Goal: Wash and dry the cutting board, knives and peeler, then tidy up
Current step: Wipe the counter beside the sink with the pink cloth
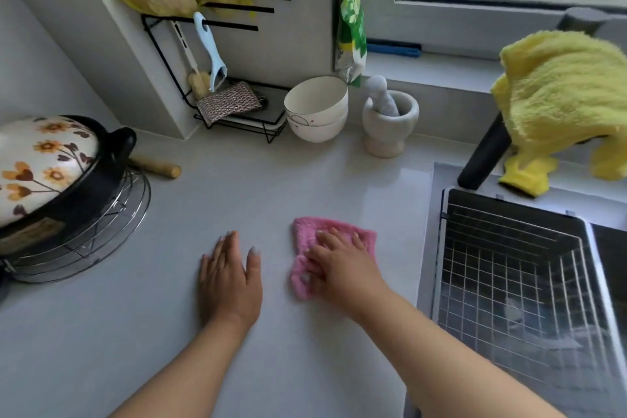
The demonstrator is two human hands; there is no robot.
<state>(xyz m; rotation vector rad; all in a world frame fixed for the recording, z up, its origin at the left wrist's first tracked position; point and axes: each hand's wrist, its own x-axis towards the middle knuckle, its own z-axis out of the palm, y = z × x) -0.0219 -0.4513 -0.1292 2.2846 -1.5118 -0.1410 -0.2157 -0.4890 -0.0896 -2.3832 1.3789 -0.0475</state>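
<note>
The pale countertop (210,200) runs broad and bare through its middle, hemmed on the left by a flowered pot (51,173) that sits on a wire trivet (112,227), with a wooden rolling pin (159,167) poking out behind it. Along the back wall stands a black wire rack (237,119); a light blue peeler (212,51) hangs from one of its bars, well away from both hands, and a patterned sponge (228,102) rests on its lower shelf. Beside the rack sit two stacked white bowls (317,108) and a stone mortar and pestle (389,119). To the right the counter ends at the sink edge, where a wire basket (515,268) fills the basin, and a yellow towel (563,102) is draped over the dark tap (488,156). The open room lies between pot and sink, and both hands work there near the front. The left hand (230,278) lies flat on the bare counter with straight fingers and thumb spread. Just to its right, apart from it, the right hand (342,265) presses down on a pink cloth (307,237) with fingers spread over it; the cloth lies flat on the counter, a short way from the sink edge.
</note>
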